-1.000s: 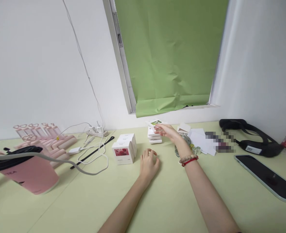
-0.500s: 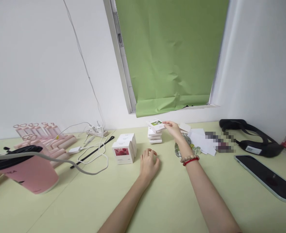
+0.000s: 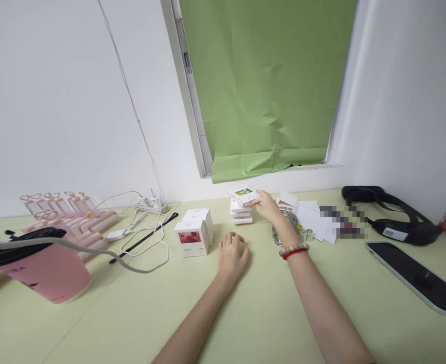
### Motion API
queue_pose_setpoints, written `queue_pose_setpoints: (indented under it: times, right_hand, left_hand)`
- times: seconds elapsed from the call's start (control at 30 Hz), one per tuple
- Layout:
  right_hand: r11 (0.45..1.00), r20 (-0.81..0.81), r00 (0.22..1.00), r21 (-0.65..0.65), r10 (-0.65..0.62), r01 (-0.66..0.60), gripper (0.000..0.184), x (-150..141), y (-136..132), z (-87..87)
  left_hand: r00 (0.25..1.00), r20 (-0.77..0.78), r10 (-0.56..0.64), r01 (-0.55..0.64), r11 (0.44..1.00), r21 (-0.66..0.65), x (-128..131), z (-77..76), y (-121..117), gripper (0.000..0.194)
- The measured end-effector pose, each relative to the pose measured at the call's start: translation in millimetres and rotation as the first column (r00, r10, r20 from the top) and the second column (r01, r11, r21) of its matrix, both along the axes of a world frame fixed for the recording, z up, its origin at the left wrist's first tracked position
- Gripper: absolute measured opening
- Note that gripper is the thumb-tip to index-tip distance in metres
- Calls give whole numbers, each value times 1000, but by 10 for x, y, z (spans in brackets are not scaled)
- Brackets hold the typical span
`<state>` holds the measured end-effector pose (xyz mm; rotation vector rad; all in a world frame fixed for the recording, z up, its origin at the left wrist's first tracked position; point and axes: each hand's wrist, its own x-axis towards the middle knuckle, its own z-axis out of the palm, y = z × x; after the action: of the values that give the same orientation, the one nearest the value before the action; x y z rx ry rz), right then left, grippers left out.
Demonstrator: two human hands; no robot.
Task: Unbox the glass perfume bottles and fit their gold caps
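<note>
Near the frame's centre, my right hand (image 3: 266, 206) pinches the green-pictured white box (image 3: 249, 197) atop the box stack (image 3: 241, 217); my left hand (image 3: 231, 255) rests loosely open. Light pinching should avoid denting it.

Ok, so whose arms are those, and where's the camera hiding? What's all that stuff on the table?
There's no machine doing the work here: those are a person's own bare arms. The camera is worn on that person's head, looking forward and down, so you see about what they would see.

The right hand pinches one end of a white box with a green picture, just at the top of a small stack of white boxes. The left hand rests on the pale green table, near a group of boxes with a red picture in front.

Over on the left is a pink cup with a black lid; on the right lies a phone.
</note>
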<state>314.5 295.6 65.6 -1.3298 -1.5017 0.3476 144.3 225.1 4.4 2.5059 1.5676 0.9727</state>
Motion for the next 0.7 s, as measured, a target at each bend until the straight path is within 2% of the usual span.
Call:
queue_pose_setpoints:
  times: [0.17,0.7]
  right_hand:
    - [997,-4,998,36,68,-68,27,-14,10,33]
    - [983,11,986,71,166,-167,27,-32,-12,100]
  left_hand:
    - [1000,-1,1,-1,1000,-2,1,6,-6,15]
    - [1000,2,2,-2,1000,5,0,-3,6,16]
